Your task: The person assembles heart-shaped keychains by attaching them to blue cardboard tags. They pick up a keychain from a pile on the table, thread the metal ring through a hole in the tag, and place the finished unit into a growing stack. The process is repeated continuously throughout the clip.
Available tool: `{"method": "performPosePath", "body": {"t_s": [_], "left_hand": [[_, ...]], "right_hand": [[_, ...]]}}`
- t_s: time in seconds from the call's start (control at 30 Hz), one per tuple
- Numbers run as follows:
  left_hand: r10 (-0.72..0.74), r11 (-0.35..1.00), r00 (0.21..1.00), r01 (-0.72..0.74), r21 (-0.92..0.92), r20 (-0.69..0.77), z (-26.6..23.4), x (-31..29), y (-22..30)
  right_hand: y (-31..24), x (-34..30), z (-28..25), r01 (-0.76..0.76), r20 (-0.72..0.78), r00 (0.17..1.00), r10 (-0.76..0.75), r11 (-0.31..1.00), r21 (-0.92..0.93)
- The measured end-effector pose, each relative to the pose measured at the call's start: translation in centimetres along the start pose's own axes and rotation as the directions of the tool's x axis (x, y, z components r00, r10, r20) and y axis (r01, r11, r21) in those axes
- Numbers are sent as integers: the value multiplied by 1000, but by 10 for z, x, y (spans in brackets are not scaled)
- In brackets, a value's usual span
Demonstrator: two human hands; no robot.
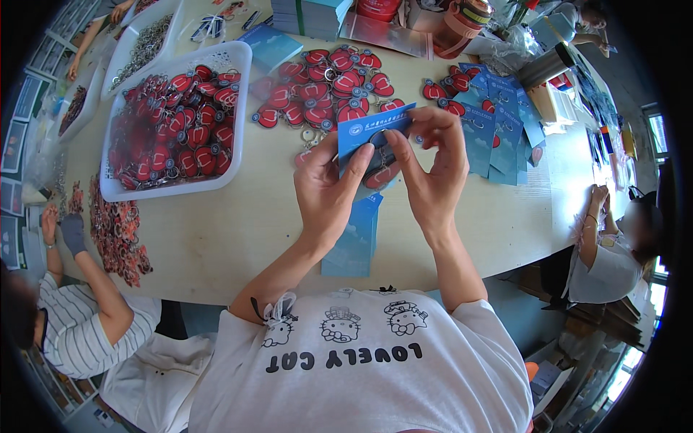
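Above the table, a blue card (352, 138) is held upright between both my hands, with a key ring at its face. My left hand (328, 191) pinches the card's left part, its thumb on the front. The thumb of my right hand (437, 173) presses near the ring, and its fingers curl behind the card's right edge. A red keychain charm (380, 176) hangs below the ring by a short chain, partly hidden by my thumbs. Close to my body lies a small stack of blue cards (348, 249). Beyond my hands is a pile of red keychains (317, 90).
At left stands a white bin (173, 189) of red keychains, beside orange-red keychains (119, 238). Blue cards with rings (498, 137) overlap at right, near a metal tumbler (546, 66). Co-workers sit on both sides; a gloved hand (73, 232) shows at left.
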State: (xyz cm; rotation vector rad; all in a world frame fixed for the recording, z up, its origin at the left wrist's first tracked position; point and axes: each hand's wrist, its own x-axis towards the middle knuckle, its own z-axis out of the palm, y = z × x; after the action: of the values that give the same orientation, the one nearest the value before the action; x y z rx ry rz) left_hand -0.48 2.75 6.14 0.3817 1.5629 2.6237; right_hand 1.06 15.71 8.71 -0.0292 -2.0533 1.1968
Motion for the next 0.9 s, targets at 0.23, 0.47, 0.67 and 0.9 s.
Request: {"method": "performPosePath", "body": {"t_s": [0.23,0.47,0.67,0.9], "left_hand": [[82,991,996,-84,100,22,13,-1,2],[155,963,984,-171,207,93,11,2,10],[162,982,983,-169,85,84,14,-2,14],[98,987,994,-103,123,43,12,-4,18]], "right_hand": [[-9,-16,4,-432,268,899,347,806,404],[-18,-9,2,-340,240,937,254,827,448],[-23,-8,0,-301,217,950,224,837,457],[-22,-9,-3,-302,277,941,192,845,442]]}}
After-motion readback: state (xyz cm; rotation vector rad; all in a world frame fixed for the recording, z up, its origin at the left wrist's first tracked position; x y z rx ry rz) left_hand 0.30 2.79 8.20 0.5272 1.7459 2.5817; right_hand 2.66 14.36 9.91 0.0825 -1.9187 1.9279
